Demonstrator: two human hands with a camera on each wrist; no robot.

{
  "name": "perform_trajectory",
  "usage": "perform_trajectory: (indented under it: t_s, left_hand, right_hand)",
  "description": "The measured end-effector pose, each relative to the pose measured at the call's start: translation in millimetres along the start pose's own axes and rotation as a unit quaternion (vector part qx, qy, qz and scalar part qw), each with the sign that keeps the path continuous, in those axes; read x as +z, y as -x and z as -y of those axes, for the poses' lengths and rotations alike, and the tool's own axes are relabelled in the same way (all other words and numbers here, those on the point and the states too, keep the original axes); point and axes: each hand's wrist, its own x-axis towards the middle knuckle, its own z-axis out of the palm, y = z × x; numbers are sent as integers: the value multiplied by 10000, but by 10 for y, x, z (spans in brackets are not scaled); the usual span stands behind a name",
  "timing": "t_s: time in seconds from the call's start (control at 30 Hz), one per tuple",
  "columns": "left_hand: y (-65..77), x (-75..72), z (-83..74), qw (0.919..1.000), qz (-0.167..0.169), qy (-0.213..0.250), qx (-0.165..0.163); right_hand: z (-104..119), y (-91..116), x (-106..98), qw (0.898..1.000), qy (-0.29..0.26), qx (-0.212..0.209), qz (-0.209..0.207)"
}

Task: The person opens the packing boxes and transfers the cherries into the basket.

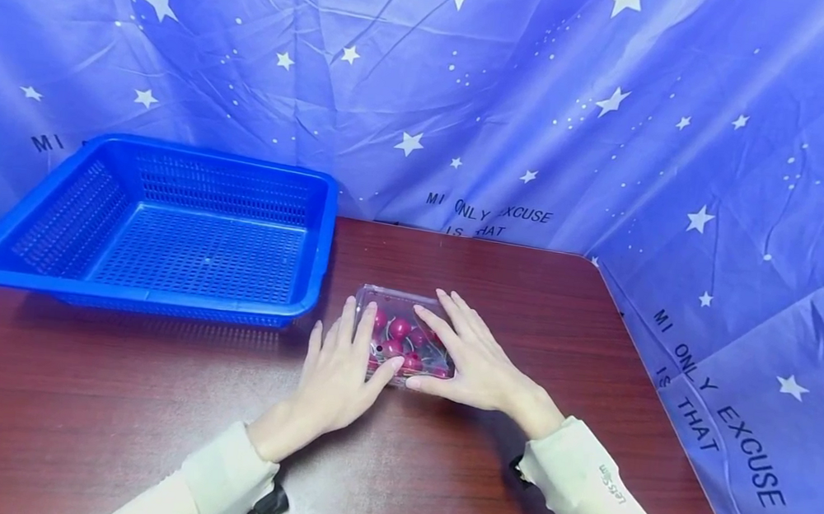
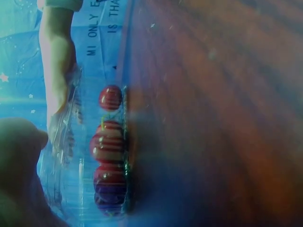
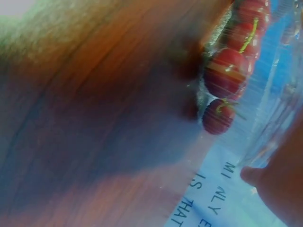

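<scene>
The left hand (image 1: 336, 378) and the right hand (image 1: 483, 367) are held apart from each other, thumbs near one another, with neither closed round anything; fingers are extended and laid on the box (image 1: 399, 293) from its left and right sides. By the left hand the left part of the top is covered, and by the right hand, with fingers spread, the right part.

The box is clear and set flat on the surface (image 1: 391, 470), right of the basket (image 1: 155, 296). Inside it, cherries (image 1: 399, 328) are seen low down, with a gap left above them, as is shown in the left wrist view. Whether the top is fully latched cannot be told.

For good handling, pressure is best shared evenly by both hands and directed at the rim rather than the middle, so that the thin plastic is not bowed onto the fruit. If the box is to be shifted, it is best supported at both sides and held level.

Farther left, the basket is placed with its bottom bare. Beyond the surface, a blue curtain (image 1: 367, 104) with pale stars is hung.
</scene>
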Motion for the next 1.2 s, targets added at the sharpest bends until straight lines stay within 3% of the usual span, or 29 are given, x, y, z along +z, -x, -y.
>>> perform_trajectory:
  t_s: [0.3, 0.57, 0.8, 1.2]
  left_hand:
    - [1, -42, 3, 9992, 194, 349, 6]
    - [10, -60, -71, 9995, -36, 248, -203]
    - [-14, -56, -27, 9990, -300, 194, -271]
    - [-101, -146, 86, 9979, -76, 376, -519]
  right_hand:
    - [1, 22, -102, 9998, 101, -5, 167]
    - [48, 43, -121, 9982, 384, 330, 314]
    - [119, 70, -111, 9966, 642, 490, 137]
    - [198, 68, -85, 9958, 719, 494, -265]
